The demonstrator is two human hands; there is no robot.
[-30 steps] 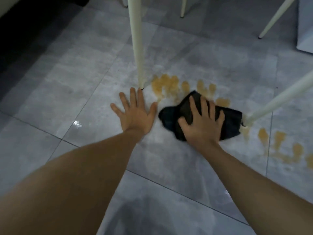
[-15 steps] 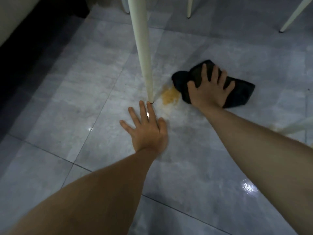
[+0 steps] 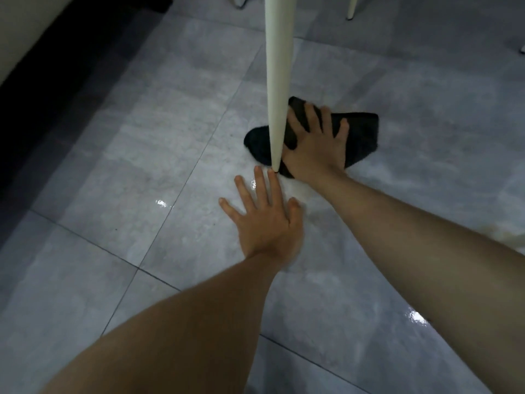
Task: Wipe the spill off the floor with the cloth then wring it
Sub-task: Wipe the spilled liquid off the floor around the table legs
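The right hand (image 3: pixel 314 145) lies flat on a dark cloth (image 3: pixel 360 132), a little above the middle of the frame. Its fingers (image 3: pixel 319 118) are spread apart and press the cloth down on the grey tiled floor (image 3: pixel 142 143); the hand does not grasp the cloth, it only covers it with the palm. The cloth is crumpled, and its edges show to the left and to the right of the hand.

A white tapered furniture leg (image 3: pixel 278 81) comes down from the top edge of the frame and meets the floor just in front of the cloth, so it hides a part of the cloth and of the right hand.

The left hand (image 3: pixel 265 220) is in the centre of the frame, below the cloth. It is open and flat on the floor, holding nothing, and the tip of one finger is just beside the foot of the leg. The two hands are near each other but do not touch.

The tiles shine with wet reflections in some places. At the right edge, behind the right forearm, a faint brownish stain (image 3: pixel 508 234) is visible on the floor.
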